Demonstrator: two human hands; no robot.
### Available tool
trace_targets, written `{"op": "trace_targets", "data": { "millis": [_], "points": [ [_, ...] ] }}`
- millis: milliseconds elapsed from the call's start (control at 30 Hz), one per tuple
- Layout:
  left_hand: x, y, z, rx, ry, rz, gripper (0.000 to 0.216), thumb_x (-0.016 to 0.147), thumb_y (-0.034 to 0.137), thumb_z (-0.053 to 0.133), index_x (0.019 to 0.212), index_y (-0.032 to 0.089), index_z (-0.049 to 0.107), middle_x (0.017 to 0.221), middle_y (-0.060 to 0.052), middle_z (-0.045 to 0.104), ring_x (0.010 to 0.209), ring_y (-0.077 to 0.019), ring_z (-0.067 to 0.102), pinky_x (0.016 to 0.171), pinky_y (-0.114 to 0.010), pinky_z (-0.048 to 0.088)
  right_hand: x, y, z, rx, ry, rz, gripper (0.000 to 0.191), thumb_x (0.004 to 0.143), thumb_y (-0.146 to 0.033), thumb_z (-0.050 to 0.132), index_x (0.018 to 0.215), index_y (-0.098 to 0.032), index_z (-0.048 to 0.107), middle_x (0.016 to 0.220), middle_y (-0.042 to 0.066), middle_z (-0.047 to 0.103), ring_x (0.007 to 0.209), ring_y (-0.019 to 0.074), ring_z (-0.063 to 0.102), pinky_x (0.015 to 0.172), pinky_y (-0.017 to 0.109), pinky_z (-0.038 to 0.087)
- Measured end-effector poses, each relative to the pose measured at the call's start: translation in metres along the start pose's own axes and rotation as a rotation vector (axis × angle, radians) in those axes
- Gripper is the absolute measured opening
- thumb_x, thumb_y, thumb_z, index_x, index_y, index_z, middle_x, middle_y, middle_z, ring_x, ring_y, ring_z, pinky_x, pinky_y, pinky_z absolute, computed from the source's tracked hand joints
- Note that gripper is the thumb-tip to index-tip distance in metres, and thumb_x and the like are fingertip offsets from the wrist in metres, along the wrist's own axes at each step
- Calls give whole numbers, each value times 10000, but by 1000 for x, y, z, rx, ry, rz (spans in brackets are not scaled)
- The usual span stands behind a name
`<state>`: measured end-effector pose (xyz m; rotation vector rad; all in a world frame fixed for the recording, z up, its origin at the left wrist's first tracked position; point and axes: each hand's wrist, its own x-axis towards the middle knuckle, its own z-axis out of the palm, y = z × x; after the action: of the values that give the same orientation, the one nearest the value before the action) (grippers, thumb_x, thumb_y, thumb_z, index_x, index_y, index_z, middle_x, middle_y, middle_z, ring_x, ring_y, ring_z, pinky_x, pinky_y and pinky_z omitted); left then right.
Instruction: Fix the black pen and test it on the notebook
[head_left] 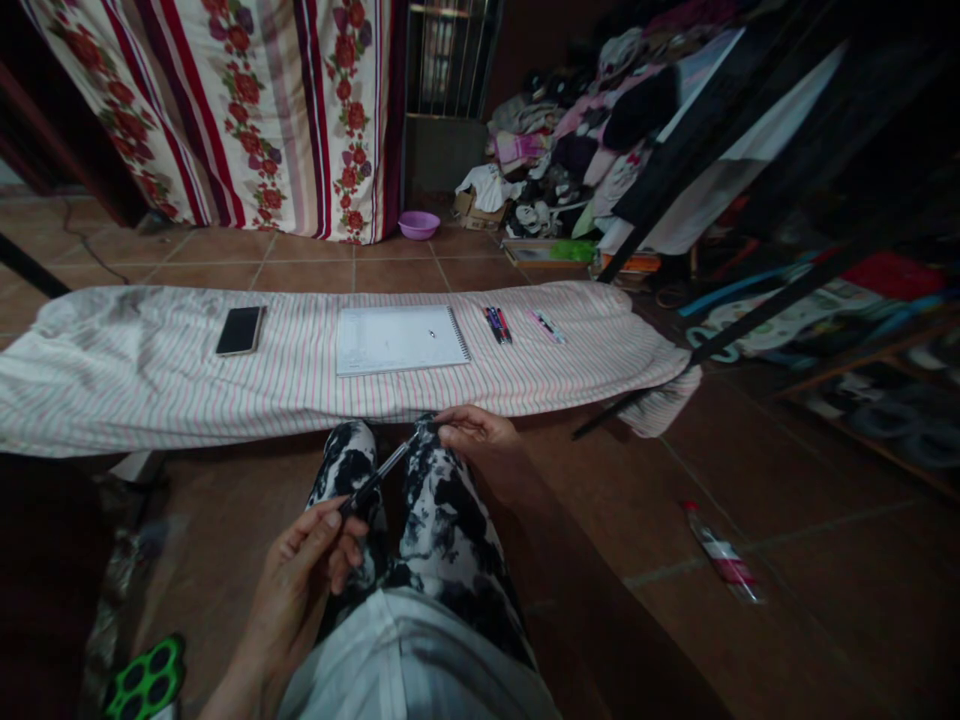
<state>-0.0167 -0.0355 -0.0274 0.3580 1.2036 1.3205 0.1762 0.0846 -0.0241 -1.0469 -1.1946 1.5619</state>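
Note:
Both my hands hold a dark pen [382, 470] over my lap, above black-and-white patterned trousers. My left hand [304, 560] pinches its lower end with closed fingers. My right hand [480, 432] grips its upper end, fingers pressed together. In front of me a striped cloth [150, 385] covers a long low board. On it lie a spiral notebook [400, 339] open to a blank page, a black phone [241, 330] to the left, and two small groups of pens [498, 325], [546, 325] to the right.
A floral curtain [247, 110] hangs behind the board. A purple bowl [418, 225] sits on the tiled floor beside a pile of clothes [577, 130]. A plastic bottle [724, 555] lies on the floor at right. A green-and-black object [146, 680] is at lower left.

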Motion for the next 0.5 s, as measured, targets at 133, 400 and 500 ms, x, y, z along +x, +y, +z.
{"op": "trace_targets", "data": {
  "millis": [133, 400, 500],
  "points": [
    [0, 0, 0, 9, 7, 3, 371, 566, 347, 804, 832, 115, 693, 649, -42, 673, 453, -72, 500, 360, -147, 344, 0, 0, -1, -41, -25, -19, 205, 654, -295, 721, 811, -172, 672, 605, -31, 579, 532, 80, 463, 513, 225, 326],
    [0, -1, 1, 30, 7, 5, 392, 551, 361, 810, 828, 109, 694, 644, -51, 675, 454, -84, 512, 358, -155, 348, -3, -3, 0, -63, -66, -42, 200, 669, -304, 718, 818, -179, 674, 685, -15, 617, 573, 92, 492, 574, 246, 370],
    [0, -1, 1, 32, 8, 9, 381, 559, 362, 806, 822, 110, 694, 642, -54, 678, 439, -77, 502, 364, -156, 351, -3, -2, -1, -83, -92, -46, 200, 675, -309, 717, 825, -182, 680, 722, -5, 623, 597, 98, 508, 586, 249, 382]
  ]
}}
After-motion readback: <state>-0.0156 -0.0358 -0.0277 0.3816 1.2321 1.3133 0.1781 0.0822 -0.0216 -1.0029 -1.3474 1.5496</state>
